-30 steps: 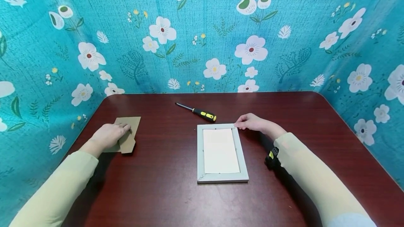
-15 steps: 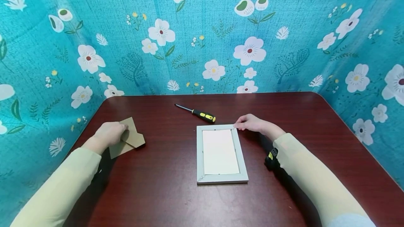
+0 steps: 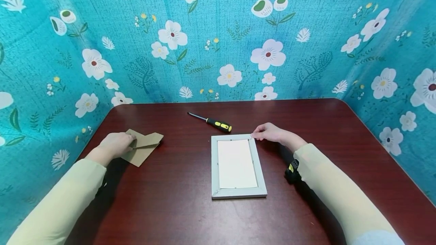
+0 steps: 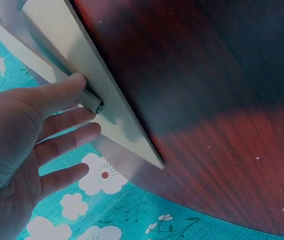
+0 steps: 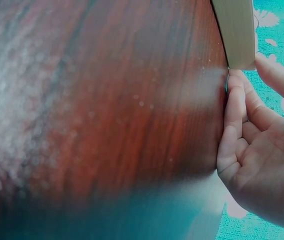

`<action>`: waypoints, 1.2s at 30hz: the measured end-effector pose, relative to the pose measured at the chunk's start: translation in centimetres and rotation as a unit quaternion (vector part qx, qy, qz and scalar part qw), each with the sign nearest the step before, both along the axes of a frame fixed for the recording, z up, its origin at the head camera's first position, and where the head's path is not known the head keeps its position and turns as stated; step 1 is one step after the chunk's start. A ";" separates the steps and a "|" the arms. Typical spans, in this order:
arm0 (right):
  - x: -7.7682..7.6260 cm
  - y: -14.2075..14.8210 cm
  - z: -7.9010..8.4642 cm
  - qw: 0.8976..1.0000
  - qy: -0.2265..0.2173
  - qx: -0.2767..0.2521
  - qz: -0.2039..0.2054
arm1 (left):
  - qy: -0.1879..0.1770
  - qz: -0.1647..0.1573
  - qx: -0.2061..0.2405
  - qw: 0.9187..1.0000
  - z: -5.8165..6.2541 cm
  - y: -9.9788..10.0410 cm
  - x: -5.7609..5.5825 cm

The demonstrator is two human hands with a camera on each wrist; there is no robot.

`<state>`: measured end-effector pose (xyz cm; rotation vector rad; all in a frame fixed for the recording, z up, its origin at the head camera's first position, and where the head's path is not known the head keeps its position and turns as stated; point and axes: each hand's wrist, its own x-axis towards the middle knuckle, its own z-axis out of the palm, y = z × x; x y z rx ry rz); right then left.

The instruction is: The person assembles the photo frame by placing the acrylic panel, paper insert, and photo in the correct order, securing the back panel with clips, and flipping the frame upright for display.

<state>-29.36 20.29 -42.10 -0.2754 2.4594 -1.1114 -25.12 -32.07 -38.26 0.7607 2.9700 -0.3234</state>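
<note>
Over the left side of the table my left hand holds a brown picture frame backing board by its fold-out stand leg. In the left wrist view the thumb presses the end of the leg, with the fingers behind it, and the board leans beneath. At the middle lies a pale grey picture frame, with a white sheet inside its border. My right hand pinches the frame's far right corner; in the right wrist view the thumb is at the frame edge and the fingertips are below.
A screwdriver with a black and yellow handle lies just beyond the frame. The dark red-brown table has rounded far corners. A blue flowered cloth hangs behind it and along both sides.
My left hand has lifted and turned the backing board, so its stand leg now points to the right. The right hand and the frame have stayed in place.
</note>
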 end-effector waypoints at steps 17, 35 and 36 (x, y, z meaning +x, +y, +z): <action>0.0 0.1 -0.2 1.000 0.005 -0.005 0.003 | 0.041 -0.027 0.046 0.998 0.6 1.9 0.4; -0.2 0.2 -0.5 1.000 0.010 -0.009 0.007 | 0.088 -0.156 0.100 0.979 3.1 10.5 1.9; -0.2 0.2 -0.5 1.000 0.011 -0.008 0.006 | 0.090 -0.163 0.100 0.977 3.3 10.9 1.9</action>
